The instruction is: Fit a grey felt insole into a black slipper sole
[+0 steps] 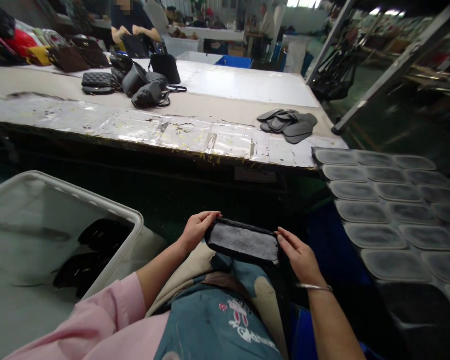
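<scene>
Above my lap, a long black bag piece with a pale grey, rounded panel (pixel 243 241) is stretched between both hands. My left hand (pixel 199 229) pinches its upper left corner. At the upper right corner, my right hand (pixel 296 252) pinches the edge between thumb and fingers. The grey face of the piece is turned towards me, and its dark edge runs all round. To the right, rows of similar rounded grey panels (pixel 392 236) lie on a dark sheet.
A white bin (pixel 138 220) holding dark bags (pixel 80 272) stands at my left. Across the worktable (pixel 210 107) are black handbags (pixel 144 85) and a pile of dark oval pieces (pixel 290 125). A metal post (pixel 390 70) slants at the right. Another person (pixel 133 25) handles a bag behind.
</scene>
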Demonstrator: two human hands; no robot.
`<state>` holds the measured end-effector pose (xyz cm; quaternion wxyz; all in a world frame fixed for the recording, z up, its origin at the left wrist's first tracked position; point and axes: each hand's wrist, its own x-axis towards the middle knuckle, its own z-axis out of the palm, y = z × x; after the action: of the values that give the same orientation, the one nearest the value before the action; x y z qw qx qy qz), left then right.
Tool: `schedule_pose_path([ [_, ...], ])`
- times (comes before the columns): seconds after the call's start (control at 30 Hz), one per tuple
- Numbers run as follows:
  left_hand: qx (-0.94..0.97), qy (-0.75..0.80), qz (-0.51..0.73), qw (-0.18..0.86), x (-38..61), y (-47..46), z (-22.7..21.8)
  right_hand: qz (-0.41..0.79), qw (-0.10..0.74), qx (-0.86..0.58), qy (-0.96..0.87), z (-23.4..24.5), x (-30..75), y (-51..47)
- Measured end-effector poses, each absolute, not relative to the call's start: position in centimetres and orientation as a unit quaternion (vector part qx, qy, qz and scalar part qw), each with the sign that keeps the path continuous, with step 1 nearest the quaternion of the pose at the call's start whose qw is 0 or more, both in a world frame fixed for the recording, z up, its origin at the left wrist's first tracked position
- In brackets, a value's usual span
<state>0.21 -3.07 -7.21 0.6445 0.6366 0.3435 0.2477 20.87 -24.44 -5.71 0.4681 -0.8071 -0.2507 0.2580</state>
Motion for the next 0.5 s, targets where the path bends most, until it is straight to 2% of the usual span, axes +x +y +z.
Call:
schedule_pose_path([
  [0.1, 0.581, 0.348, 0.269, 0.685, -1.0, -3.9, -8.3, 0.255, 0.421, -0.833, -0.253, -5.9, 20.7, -24.5],
  [0.33, 0.557, 0.330, 0.294, 0.703, -3.9, -6.2, -10.1, 0.264, 0.200, -0.922, -0.201, -6.9, 22.4, -26.9],
  [0.43, 0.567, 0.347, 0.313, 0.678, -4.1, -6.7, -10.3, 0.250, 0.122, -0.923, -0.267, -6.5, 23.5, -27.4],
  [0.5, 0.565, 0.367, 0.324, 0.664, -4.0, -7.0, -10.5, 0.225, 0.118, -0.900, -0.354, -6.4, 24.4, -27.6],
])
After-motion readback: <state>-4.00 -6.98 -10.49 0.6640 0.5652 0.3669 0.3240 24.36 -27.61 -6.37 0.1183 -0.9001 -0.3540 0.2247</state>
